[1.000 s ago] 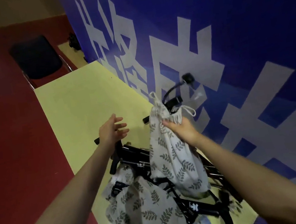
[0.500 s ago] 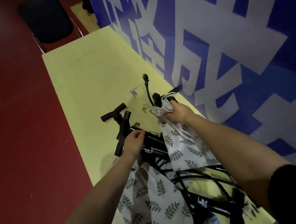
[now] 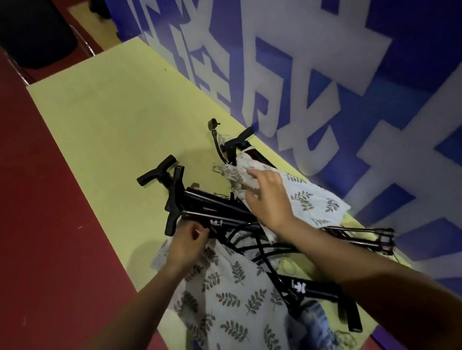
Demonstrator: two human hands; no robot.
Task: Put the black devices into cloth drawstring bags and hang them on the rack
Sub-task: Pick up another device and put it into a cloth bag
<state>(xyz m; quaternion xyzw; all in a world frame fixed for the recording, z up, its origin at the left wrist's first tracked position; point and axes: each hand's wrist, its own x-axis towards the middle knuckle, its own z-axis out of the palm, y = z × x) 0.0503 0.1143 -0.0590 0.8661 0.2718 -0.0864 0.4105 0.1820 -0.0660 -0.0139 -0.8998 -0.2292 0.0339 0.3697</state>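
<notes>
Soft, light leaf-printed white cloth drawstring bag [image 3: 303, 196] draped on the black metal rack [image 3: 213, 207] under our open right hand [image 3: 269, 196]; our left hand [image 3: 187, 240] pinches a second bag's gathered neck, which we judge the best hold.

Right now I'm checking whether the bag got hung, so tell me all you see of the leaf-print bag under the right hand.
The leaf-print bag is white cloth with grey-green leaf sprigs. Its gathered neck sits by a black rack peg, its body slumping rightward over the rack's bars toward the blue wall. The right hand rests on it, fingers spread.
</notes>
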